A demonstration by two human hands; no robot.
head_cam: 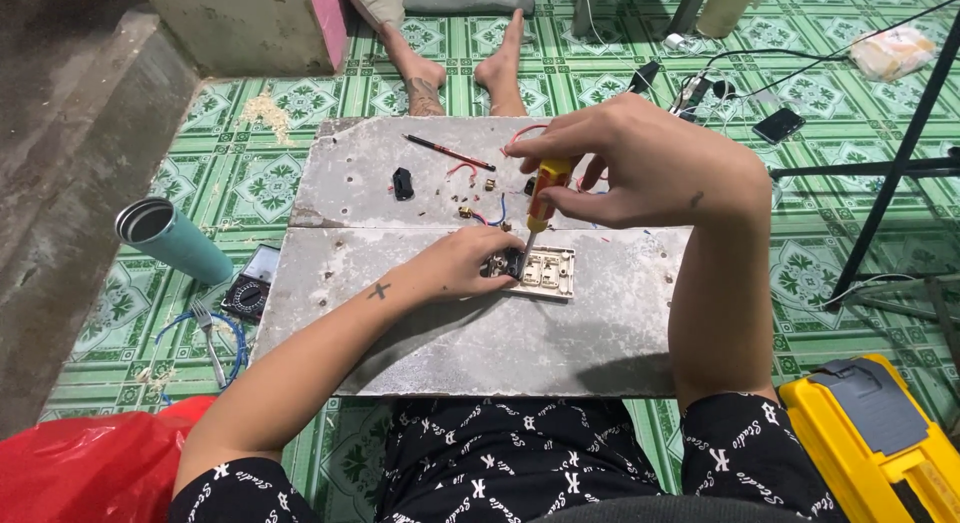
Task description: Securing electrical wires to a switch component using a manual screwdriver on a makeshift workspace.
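My right hand [640,163] grips an orange-and-yellow screwdriver [543,195] upright, its tip down at the left end of a beige wall switch plate [548,273]. My left hand [462,266] rests on the grey board [450,333] and pinches a small dark part [497,267] against the plate's left edge. Beyond the hands lie a red pencil-like tool [447,152], a black switch piece [402,184], short red and blue wires [490,215] and several small brass bits.
A teal tumbler [170,238], a multimeter [250,291] and pliers [210,338] lie on the green tiled floor at left. A red bag [90,468] is near left, a yellow case [880,443] near right. Another person's bare feet [460,68] are beyond the board. A black stand [890,183] stands right.
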